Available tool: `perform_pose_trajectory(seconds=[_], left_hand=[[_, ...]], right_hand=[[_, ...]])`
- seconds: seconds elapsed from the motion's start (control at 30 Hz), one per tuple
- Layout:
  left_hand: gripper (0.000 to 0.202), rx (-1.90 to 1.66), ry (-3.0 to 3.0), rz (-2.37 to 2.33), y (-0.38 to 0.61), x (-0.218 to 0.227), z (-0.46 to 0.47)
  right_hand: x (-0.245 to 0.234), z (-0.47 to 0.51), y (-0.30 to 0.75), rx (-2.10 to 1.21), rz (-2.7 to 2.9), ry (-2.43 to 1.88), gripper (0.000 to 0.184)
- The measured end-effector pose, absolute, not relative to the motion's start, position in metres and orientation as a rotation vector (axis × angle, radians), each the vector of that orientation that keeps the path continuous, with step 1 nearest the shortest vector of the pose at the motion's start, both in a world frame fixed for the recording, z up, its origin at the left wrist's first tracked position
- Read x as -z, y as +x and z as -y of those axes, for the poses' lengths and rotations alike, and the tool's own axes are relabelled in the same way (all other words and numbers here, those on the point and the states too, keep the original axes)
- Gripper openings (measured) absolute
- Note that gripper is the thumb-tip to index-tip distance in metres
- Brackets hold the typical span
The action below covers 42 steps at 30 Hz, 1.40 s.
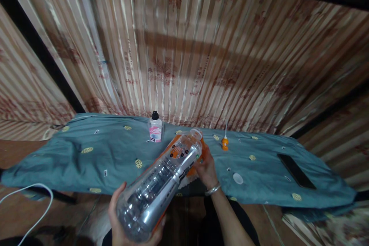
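Observation:
A large clear plastic bottle (157, 184) with a silver and orange label lies slantwise between my two hands, its uncapped mouth pointing away to the upper right. Low on the bottle, near its base, my left hand (121, 215) is wrapped round it from the side and beneath. My right hand (206, 167), with a silver bangle at the wrist, is closed at the bottle's shoulder, just below the mouth. Orange shows beside those fingers, and an orange thing with a pale jagged edge (188, 180) is partly hidden under the bottle. I cannot tell whether the right hand also holds it.
A small clear bottle with a pink label and black cap (155, 130) stands at the back of the green cloth (112, 153). To the right are an orange nozzle top (225, 143) with a thin tube, a white disc (238, 178) and a black phone (296, 171). Curtains hang behind.

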<state>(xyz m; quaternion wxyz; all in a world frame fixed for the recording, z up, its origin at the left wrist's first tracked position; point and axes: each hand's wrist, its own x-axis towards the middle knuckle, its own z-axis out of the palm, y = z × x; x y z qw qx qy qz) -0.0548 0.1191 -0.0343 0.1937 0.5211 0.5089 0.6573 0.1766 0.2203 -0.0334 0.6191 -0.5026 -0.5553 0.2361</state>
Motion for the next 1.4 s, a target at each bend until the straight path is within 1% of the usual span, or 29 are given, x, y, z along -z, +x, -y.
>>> perform_pose_trajectory(seconds=[0.1, 0.23, 0.33, 0.43, 0.57, 0.67, 0.83, 1.0, 1.13, 1.33, 1.4], left_hand=[[0.100, -1.922, 1.328, -1.493, -0.036, 0.022, -0.113], [0.100, -1.866, 1.162, -1.490, -0.027, 0.015, -0.109], [0.101, -1.904, 1.248, -1.477, -0.032, 0.020, -0.110], [0.103, -1.887, 1.401, -1.517, -0.038, 0.024, -0.111], [0.097, -1.872, 1.347, -1.530, -0.037, 0.020, -0.109], [0.098, -1.875, 1.346, -1.545, -0.033, 0.014, -0.107], [0.094, -1.864, 1.310, -1.540, -0.029, 0.010, -0.106], [0.097, -1.885, 1.305, -1.546, -0.028, 0.011, -0.105], [0.098, -1.882, 1.298, -1.553, -0.027, 0.009, -0.105], [0.093, -1.926, 1.302, -1.505, -0.025, 0.006, -0.105], [0.095, -1.908, 1.308, -1.521, -0.026, 0.006, -0.104]], right_hand=[[0.035, -0.222, 0.177, -0.574, 1.260, -1.142, 0.065], [0.037, -0.224, 0.179, -0.577, 1.259, -1.158, 0.065], [0.036, -0.224, 0.180, -0.555, 1.270, -1.157, 0.062], [0.036, -0.223, 0.180, -0.587, 1.278, -1.124, 0.064], [0.035, -0.223, 0.181, -0.618, 1.251, -1.126, 0.068], [0.035, -0.223, 0.182, -0.615, 1.248, -1.140, 0.069], [0.036, -0.224, 0.182, -0.602, 1.263, -1.138, 0.066], [0.036, -0.225, 0.182, -0.611, 1.270, -1.126, 0.069], [0.034, -0.225, 0.181, -0.602, 1.253, -1.142, 0.068], [0.037, -0.226, 0.181, -0.606, 1.252, -1.136, 0.070], [0.039, -0.227, 0.182, -0.598, 1.252, -1.149, 0.071]])
